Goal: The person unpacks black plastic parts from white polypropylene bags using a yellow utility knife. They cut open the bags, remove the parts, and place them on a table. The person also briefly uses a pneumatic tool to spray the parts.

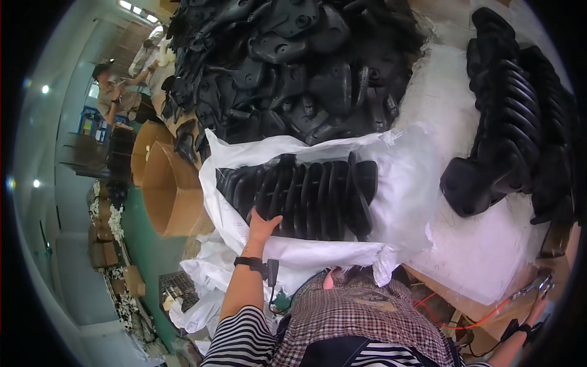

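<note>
The row point(309, 196) of nested black parts lies at the centre of the frame, inside an open white sack point(306, 251). The left hand point(263, 224) rests on its lower left, thumb spread; whether it grips cannot be told. At lower right, the right hand point(537, 307) is at a metal tool point(539, 284) with an orange hose point(486, 322) (grasp unclear). A black heap point(293, 79) fills the upper centre; two stacks point(510, 116) lie upper right.
</note>
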### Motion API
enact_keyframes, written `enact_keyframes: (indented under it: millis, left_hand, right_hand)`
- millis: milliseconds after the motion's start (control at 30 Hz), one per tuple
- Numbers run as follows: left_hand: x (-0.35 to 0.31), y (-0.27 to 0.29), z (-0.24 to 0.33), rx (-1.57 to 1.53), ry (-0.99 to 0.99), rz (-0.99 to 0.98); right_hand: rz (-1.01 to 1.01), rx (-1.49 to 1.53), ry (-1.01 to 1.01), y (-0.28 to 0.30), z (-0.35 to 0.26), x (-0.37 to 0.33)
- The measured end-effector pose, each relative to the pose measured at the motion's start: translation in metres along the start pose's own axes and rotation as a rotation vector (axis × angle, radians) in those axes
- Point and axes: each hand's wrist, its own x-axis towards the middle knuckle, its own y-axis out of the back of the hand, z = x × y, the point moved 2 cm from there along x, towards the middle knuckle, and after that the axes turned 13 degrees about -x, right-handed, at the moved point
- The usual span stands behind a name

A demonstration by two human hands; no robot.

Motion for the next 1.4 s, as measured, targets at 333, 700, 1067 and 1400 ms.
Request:
enact_keyframes:
  millis: [333,700,1067,1400]
  left_hand:
    - [-0.016,-0.004,0.058,0.788,-0.371,0.208]
    - [0.007,-0.01,0.055,0.455,-0.028,0.188]
    - [-0.021,0.018,0.04,-0.345,-0.047,0.287]
    - [-0.092,0.055,0.111,-0.828,-0.232,0.052]
  right_hand:
    - [-0.689,1.19,0.728,0.089,-0.616,-0.301]
    - [-1.386,1.181,0.548,0.011,-0.734,-0.383]
    - [-1.433,1.224,0.865,0.028,-0.718,-0.441]
    - [-1.067,1.465,1.271,0.085,-0.617,-0.419]
